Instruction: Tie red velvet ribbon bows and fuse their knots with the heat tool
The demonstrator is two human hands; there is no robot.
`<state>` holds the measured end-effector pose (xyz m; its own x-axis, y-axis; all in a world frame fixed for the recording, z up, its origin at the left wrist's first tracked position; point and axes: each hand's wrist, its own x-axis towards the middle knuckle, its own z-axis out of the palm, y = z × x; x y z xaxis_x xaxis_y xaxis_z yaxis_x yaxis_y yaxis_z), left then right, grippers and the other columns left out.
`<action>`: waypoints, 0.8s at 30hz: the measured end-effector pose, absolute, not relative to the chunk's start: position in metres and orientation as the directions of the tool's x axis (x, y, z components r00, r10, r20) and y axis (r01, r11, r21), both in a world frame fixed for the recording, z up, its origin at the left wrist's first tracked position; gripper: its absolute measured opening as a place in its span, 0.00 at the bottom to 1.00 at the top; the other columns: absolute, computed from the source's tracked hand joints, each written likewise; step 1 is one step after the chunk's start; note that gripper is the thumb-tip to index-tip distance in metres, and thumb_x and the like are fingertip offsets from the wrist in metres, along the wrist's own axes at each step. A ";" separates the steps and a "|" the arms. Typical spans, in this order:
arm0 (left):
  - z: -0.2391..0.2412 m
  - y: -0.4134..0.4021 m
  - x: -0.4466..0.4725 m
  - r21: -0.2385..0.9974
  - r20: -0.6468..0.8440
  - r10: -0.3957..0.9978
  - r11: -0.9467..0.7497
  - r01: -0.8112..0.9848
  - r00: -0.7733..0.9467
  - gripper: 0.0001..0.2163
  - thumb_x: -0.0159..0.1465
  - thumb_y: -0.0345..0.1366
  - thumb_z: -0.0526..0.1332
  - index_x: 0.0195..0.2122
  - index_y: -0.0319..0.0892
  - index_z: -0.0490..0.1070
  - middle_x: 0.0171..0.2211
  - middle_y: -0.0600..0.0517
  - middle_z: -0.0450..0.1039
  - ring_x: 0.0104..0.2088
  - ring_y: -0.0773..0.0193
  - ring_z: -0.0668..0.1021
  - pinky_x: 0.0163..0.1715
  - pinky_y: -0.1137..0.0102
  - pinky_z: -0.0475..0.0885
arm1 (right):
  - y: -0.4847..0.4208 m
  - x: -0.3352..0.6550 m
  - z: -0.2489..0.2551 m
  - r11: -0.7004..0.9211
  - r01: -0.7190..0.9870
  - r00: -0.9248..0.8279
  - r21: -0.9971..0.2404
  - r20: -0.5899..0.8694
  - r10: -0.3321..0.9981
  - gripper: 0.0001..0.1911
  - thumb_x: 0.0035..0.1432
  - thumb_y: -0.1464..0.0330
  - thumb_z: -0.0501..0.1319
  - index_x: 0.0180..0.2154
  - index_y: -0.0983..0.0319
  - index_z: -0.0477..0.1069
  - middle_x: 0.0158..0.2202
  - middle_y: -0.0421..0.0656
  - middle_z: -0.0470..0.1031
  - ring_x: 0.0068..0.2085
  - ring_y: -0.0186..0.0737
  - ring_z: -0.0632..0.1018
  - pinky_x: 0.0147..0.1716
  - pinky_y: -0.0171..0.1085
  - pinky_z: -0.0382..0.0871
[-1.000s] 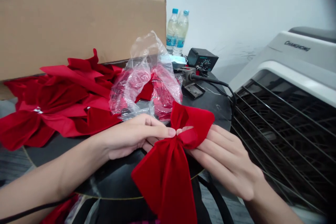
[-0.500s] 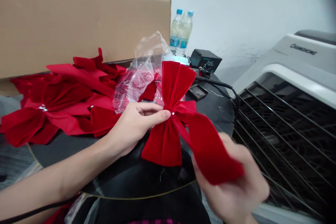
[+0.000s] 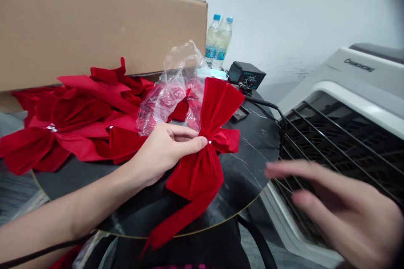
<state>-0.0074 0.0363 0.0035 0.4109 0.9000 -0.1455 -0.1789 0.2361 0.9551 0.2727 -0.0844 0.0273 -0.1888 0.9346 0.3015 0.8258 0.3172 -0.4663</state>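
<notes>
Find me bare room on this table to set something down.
Bare black marble tabletop lies right of the red velvet bow, bordered by the table edge beside the appliance grille. A smaller patch lies between the left forearm and the bow's tail. It is crowded at back left: loose red bows and a plastic bag.

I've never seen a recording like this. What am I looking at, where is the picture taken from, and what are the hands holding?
No machine here: these are a person's bare hands, seen by one camera worn on their head, looking forward and down. The left hand pinches the centre of a red velvet bow. The right hand, blurred, is open, holds nothing, and is over the grille of a white Changhong appliance. A round black table bears more red bows and a clear plastic bag. Behind are a cardboard box, two water bottles and a small black dial unit.
</notes>
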 end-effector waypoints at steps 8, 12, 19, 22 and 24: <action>0.007 0.040 -0.010 0.970 -0.211 0.855 0.244 -0.007 0.474 0.07 0.49 0.25 0.77 0.27 0.42 0.86 0.25 0.55 0.84 0.26 0.71 0.79 0.28 0.83 0.71 | 0.002 0.230 0.027 0.194 0.532 -0.295 -0.824 0.034 0.955 0.15 0.66 0.55 0.65 0.41 0.59 0.79 0.36 0.42 0.83 0.34 0.41 0.82 0.34 0.37 0.77; 0.009 0.043 -0.010 0.936 -0.309 0.796 0.351 0.018 0.520 0.05 0.49 0.25 0.77 0.25 0.40 0.84 0.23 0.55 0.82 0.23 0.73 0.77 0.24 0.83 0.69 | 0.004 0.262 0.040 0.384 0.773 -0.363 -0.505 0.145 0.921 0.12 0.67 0.57 0.64 0.42 0.57 0.80 0.43 0.46 0.81 0.42 0.46 0.81 0.42 0.43 0.77; 0.013 0.045 -0.011 0.815 -0.412 0.693 0.571 -0.100 0.591 0.10 0.62 0.26 0.69 0.24 0.39 0.83 0.18 0.54 0.77 0.18 0.74 0.75 0.17 0.83 0.66 | -0.050 0.246 0.034 0.603 0.790 -0.419 -0.110 0.622 0.662 0.17 0.62 0.72 0.69 0.51 0.54 0.75 0.45 0.43 0.78 0.41 0.41 0.81 0.41 0.38 0.78; 0.014 0.044 -0.012 0.786 -0.425 0.665 0.608 -0.115 0.614 0.11 0.63 0.25 0.68 0.24 0.38 0.83 0.18 0.53 0.78 0.18 0.73 0.76 0.18 0.83 0.68 | -0.054 0.234 0.017 0.689 0.723 -0.555 -0.042 0.559 0.616 0.19 0.61 0.74 0.70 0.53 0.62 0.75 0.46 0.46 0.79 0.40 0.37 0.82 0.42 0.32 0.79; 0.014 0.044 -0.012 0.778 -0.424 0.654 0.617 -0.118 0.626 0.10 0.63 0.24 0.68 0.24 0.38 0.83 0.19 0.53 0.78 0.19 0.73 0.77 0.19 0.83 0.69 | -0.046 0.230 0.006 0.691 0.723 -0.562 0.015 0.594 0.575 0.19 0.61 0.77 0.69 0.54 0.64 0.75 0.49 0.48 0.78 0.43 0.39 0.83 0.46 0.33 0.80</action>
<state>-0.0123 0.0437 0.0143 0.6260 0.6545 -0.4241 -0.1182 0.6171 0.7780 0.2297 -0.0463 0.0061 -0.5621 0.5751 0.5943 0.7230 0.6907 0.0155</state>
